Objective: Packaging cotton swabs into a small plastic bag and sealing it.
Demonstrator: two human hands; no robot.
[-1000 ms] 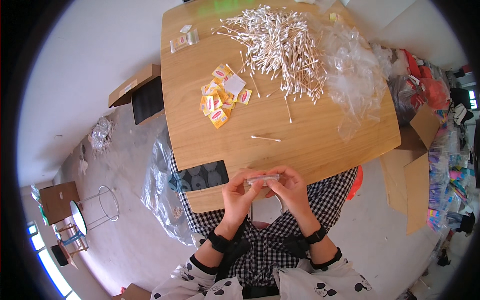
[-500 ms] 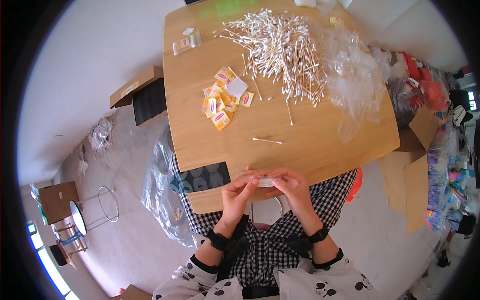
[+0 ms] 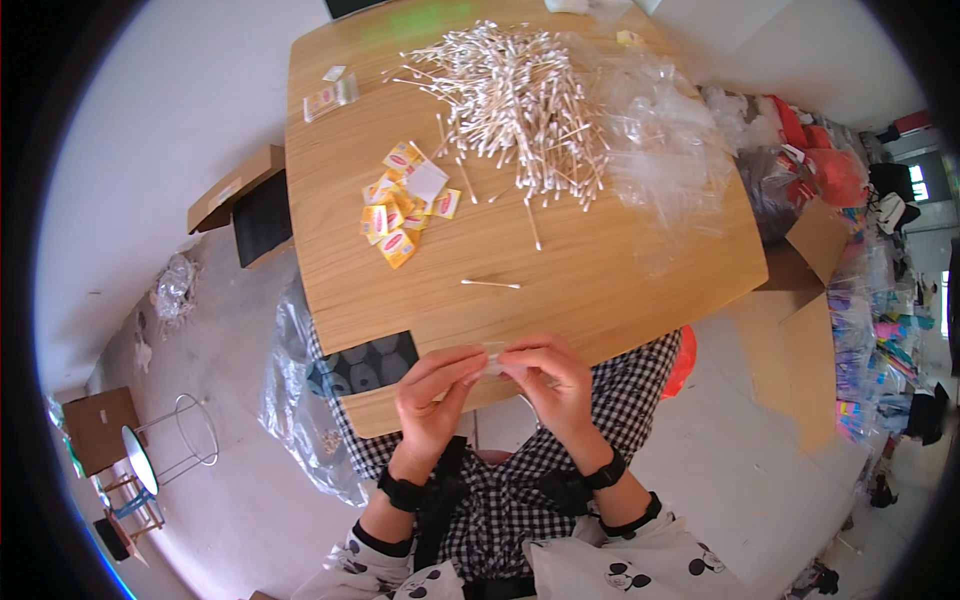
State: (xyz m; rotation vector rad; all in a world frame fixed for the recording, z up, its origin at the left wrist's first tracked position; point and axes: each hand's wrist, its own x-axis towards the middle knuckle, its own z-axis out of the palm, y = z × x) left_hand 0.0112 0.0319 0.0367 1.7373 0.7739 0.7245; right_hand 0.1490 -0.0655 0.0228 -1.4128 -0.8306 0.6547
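Observation:
My left hand (image 3: 432, 392) and my right hand (image 3: 555, 385) meet at the table's near edge. Both pinch a small clear plastic bag (image 3: 493, 367) between thumbs and fingers; most of it is hidden by the fingertips. Beyond them a single cotton swab (image 3: 490, 284) lies on the wooden table (image 3: 600, 300). A large heap of cotton swabs (image 3: 515, 110) spreads over the far middle. To its left is a loose pile of small yellow cards (image 3: 397, 247), with a white card (image 3: 426, 181) on top. A filled clear packet (image 3: 330, 98) lies at the far left.
Crumpled clear plastic bags (image 3: 665, 150) cover the table's right side. A dark patterned pad (image 3: 370, 364) sits at the table's near left corner. Open cardboard boxes stand left (image 3: 235, 195) and right (image 3: 800, 350). A round stool (image 3: 140, 460) lies tipped on the floor at left.
The view has shifted, so the table appears further left. My hands have turned and the fingertips now cover more of the bag, which showed as a wider strip before.

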